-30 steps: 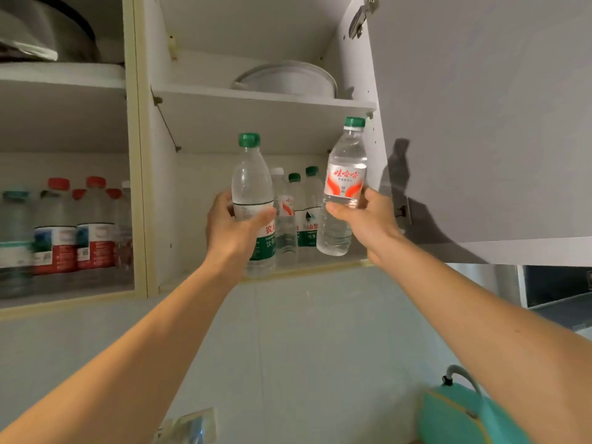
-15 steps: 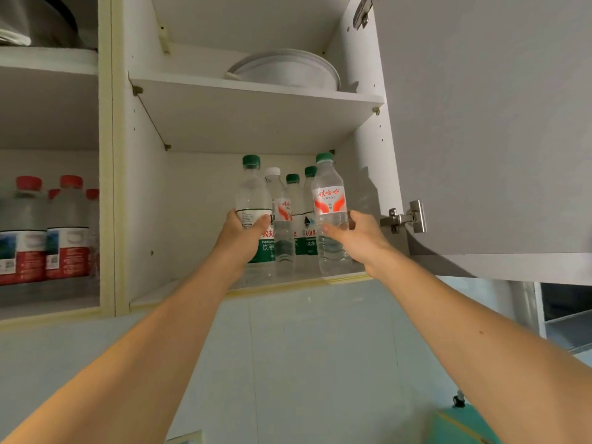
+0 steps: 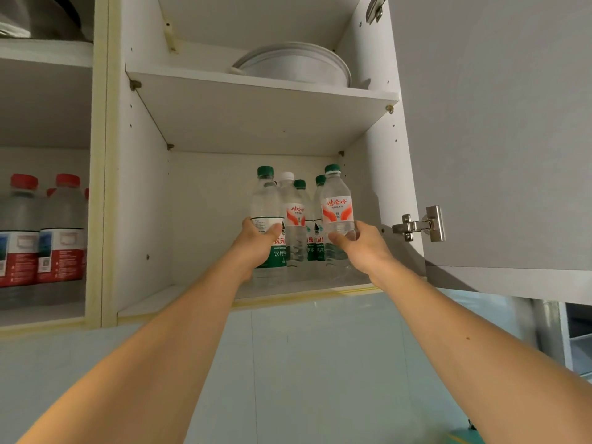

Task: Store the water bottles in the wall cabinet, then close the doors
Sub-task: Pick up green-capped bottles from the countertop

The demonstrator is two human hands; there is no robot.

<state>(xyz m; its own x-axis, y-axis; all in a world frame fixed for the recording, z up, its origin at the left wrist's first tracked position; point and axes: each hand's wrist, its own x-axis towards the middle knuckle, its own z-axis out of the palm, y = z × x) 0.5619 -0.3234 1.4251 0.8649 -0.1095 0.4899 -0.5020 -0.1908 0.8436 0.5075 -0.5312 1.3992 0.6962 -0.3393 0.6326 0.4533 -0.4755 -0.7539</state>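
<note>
Reaching up: both arms stretch into the open wall cabinet (image 3: pixel 144 193), each hand round a water bottle on the lower shelf (image 3: pixel 192 299).
Left hand: the left hand (image 3: pixel 256 246) is curled round the green-labelled bottle (image 3: pixel 266 206), thumb across the front of the label, fingers wrapped behind.
Right hand: the right hand (image 3: pixel 362 248) grips the red-labelled bottle (image 3: pixel 336 209) at its lower half, thumb in front, fingers hidden behind the bottle.
Held bottles: both stand upright with green caps, near the front right of the lower shelf; whether their bases touch the shelf I cannot tell.
Stored bottles: between and behind the two sit a white-capped bottle (image 3: pixel 293 219) with a red label and two green-capped bottles (image 3: pixel 301 187), close together.
Upper shelf: a white round dish (image 3: pixel 294 65) lies on it.
Door: the grey cabinet door (image 3: pixel 496 123) stands open at the right, its metal hinge (image 3: pixel 423 224) showing just beside the right hand.
Left compartment: red-capped bottles (image 3: pixel 61 229) stand in a row there, well apart from the hands.
</note>
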